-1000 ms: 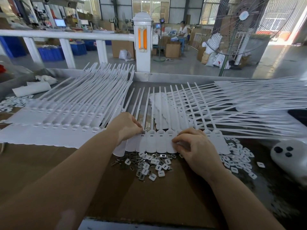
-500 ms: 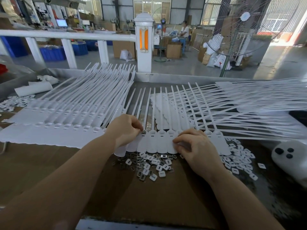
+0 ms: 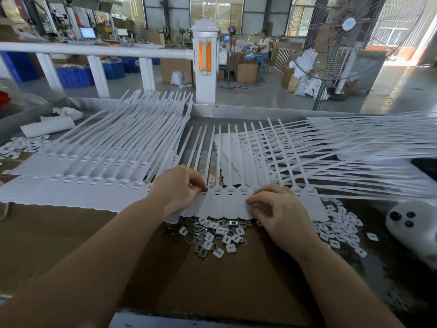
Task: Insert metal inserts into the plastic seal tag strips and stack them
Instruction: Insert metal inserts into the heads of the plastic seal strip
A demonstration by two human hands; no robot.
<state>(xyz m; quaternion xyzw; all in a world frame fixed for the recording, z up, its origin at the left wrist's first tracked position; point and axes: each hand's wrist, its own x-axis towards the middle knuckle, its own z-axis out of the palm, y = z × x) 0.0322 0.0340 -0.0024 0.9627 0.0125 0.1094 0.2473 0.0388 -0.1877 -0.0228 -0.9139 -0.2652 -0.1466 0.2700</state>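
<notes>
A white seal tag strip (image 3: pixel 223 204) of several joined tags lies flat in front of me, its thin tails pointing away. My left hand (image 3: pixel 179 188) sits on the strip's left end, thumb and fingertips pinching a small metal insert (image 3: pixel 204 189) at a tag's slot. My right hand (image 3: pixel 279 209) rests on the strip's right part, its curled fingertips pressing the tags down. Loose metal inserts and white caps (image 3: pixel 212 235) lie in a pile just below the strip. A stack of finished strips (image 3: pixel 89 166) lies to the left.
More strips (image 3: pixel 343 150) fan out to the right, over a second pile of white caps (image 3: pixel 340 230). A white rounded device (image 3: pixel 413 223) sits at the far right. A metal table rim (image 3: pixel 236 110) and a white railing post (image 3: pixel 204 60) stand behind. Brown cardboard (image 3: pixel 212 280) covers the near table.
Both hands stay on the strip almost where they were; the left fingertips keep working at the same slot. The view has shifted slightly.
</notes>
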